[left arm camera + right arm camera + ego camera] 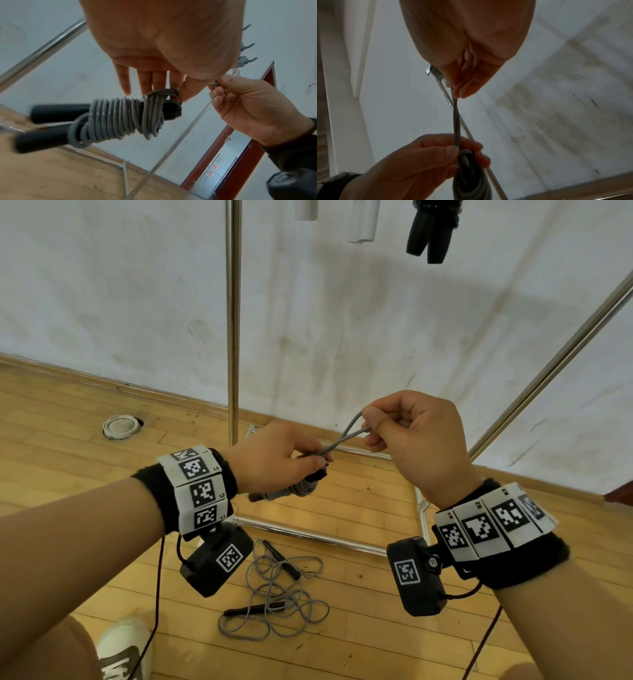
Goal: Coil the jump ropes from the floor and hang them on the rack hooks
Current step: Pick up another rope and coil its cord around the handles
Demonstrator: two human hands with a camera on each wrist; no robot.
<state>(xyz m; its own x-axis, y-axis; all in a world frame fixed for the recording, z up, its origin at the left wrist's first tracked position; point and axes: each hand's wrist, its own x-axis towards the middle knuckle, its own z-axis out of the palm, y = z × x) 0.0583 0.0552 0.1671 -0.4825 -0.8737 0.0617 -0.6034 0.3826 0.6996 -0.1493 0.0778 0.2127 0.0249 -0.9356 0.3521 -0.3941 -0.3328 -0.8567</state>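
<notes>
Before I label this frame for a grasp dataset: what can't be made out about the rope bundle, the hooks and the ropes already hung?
- Coiled rope: in the head view the left hand hides most of it; its handle ends blur in the left wrist view.
- Loop's end: buried in the right hand pinch.
- Rack hooks: tiny, partly behind the left palm.
- Hung black handles: cut off by the head view's top edge.

Head view looks down from above; both wrist views, close, share the rope loop (346, 433)
</notes>
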